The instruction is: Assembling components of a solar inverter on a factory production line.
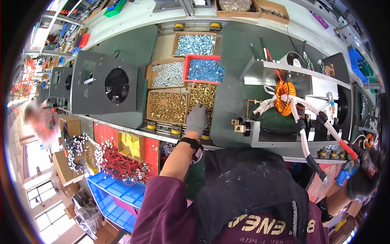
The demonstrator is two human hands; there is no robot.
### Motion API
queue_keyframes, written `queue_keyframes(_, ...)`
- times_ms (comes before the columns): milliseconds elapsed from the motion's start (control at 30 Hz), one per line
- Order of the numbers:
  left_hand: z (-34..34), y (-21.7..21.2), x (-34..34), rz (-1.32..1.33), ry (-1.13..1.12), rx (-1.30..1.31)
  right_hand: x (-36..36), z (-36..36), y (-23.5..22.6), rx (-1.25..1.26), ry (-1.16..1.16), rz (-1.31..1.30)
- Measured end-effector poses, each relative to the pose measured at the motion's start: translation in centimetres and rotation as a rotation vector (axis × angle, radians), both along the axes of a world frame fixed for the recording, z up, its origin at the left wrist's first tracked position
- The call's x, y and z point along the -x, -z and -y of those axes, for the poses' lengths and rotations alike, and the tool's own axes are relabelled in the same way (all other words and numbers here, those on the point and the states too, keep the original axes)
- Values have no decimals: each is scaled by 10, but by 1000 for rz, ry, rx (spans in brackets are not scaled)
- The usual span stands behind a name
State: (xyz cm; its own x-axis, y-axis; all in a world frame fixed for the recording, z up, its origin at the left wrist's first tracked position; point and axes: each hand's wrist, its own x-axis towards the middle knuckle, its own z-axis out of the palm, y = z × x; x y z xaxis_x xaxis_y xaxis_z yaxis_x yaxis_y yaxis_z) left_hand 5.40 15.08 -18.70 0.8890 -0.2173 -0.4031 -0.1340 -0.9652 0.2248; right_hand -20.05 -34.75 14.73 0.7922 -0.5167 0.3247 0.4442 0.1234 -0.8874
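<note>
My left hand (198, 119), in a grey glove, reaches into a cardboard box of brass-coloured screws (203, 92). Its fingers are bent together among the screws; what lies between them is hidden. At the far right, my right hand (365, 175), in a dark glove, is closed round something partly red that I cannot make out. Beside that hand hangs a white cable with a red sleeve (347, 149). The cable runs from an open metal-cased unit (272, 144) holding a copper-wound ring coil (285, 98).
Boxes of brass-coloured screws (167, 106), silvery fasteners (167, 74) and zinc-coloured fasteners (196, 44) adjoin a red tray (186, 69) of bluish ones. A dark cased unit with a fan (97, 87) stands left. Below are red wires (122, 162) and a blue crate (115, 199). Another person (42, 124) is far left.
</note>
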Motion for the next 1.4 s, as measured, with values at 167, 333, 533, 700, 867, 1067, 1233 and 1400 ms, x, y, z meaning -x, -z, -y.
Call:
queue_keyframes(167, -45, -7, -16, -264, -349, 812, -18, -40, -15, 14, 336, 45)
queue_keyframes(333, -73, -32, -12, -601, -587, 1382, -64, -103, -24, 15, 100, 182)
queue_keyframes(533, -71, -50, -14, -472, -574, 1217, -83, -107, -32, 75, 48, 215)
queue_keyframes(700, -36, -128, -34, -287, -611, 885, -63, -73, -40, 137, 226, 126)
queue_keyframes(867, 90, -261, -44, -382, -319, 1418, -87, -64, -43, 73, 156, 208)
queue_keyframes(1067, 262, -326, -12, -917, 91, 1186, -122, -66, -40, -14, -1, 229)
queue_keyframes(1233, 304, -334, -4, -921, 51, 1044, -130, -51, -35, -8, -48, 285)
queue_keyframes(1400, 316, -326, -5, -830, 199, 926, -133, -34, -28, -15, -47, 307)
